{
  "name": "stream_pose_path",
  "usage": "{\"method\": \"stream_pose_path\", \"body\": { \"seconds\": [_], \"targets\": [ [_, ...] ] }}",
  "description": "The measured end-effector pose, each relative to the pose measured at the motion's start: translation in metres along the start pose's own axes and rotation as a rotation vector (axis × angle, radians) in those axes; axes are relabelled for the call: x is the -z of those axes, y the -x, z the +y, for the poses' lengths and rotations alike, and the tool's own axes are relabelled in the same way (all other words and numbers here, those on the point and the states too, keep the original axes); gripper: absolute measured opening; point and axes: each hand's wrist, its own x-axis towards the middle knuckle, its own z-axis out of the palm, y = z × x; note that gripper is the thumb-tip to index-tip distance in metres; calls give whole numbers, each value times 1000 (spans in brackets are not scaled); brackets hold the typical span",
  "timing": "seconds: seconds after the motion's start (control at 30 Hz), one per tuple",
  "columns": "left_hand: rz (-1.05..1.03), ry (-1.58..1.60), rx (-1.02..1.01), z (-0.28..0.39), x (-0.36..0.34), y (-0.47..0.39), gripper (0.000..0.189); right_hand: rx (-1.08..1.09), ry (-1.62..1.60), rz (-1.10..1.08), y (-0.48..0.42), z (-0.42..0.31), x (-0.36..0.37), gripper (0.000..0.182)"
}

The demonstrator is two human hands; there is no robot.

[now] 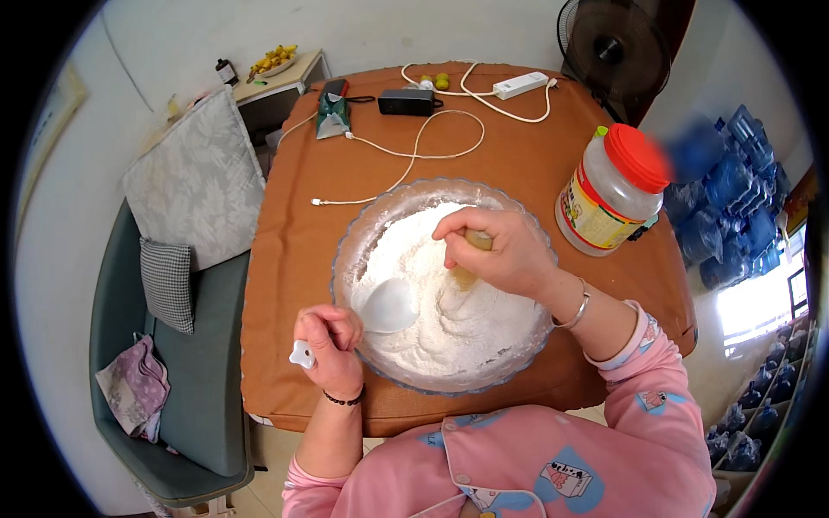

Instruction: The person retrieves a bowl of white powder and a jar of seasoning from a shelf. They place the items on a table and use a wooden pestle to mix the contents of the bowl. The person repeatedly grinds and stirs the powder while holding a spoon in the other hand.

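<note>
A large clear bowl with a scalloped rim (350, 249) stands in front of me, holding a mound of white flour-like powder (489, 330). My right hand (518, 256) is closed around a short yellowish rod-shaped tool (462, 278), held over the middle of the bowl. Its lower end meets the powder; I cannot tell how deep it goes. At the bowl's left rim, my left hand (335, 353) grips the handle of a whitish plastic spoon (390, 305). The spoon's bowl lies over the powder, and its flower-shaped handle end sticks out of the fist.
The brown-covered table (291, 272) carries a red-lidded plastic jar (609, 188) to the right. Farther back are a white charging cable (416, 155), a dark speaker-like box (408, 102), a green packet (333, 116) and a power strip (520, 85). A green sofa (204, 369) stands left.
</note>
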Motion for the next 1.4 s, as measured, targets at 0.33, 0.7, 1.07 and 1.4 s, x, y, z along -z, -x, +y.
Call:
{"method": "stream_pose_path", "body": {
  "seconds": [0.33,0.7,1.07,1.4],
  "targets": [
    [29,-58,2,2,-2,-2,35,45,152,-206,-4,-6,-1,12],
    [32,-48,4,-1,-2,0,35,101,236,23,16,-7,19,10],
    [29,-36,-11,-1,-2,-1,35,-118,-58,-39,-4,24,33,8],
    [40,-36,9,1,-4,0,36,183,154,-173,12,-10,16,10]
  ]
}}
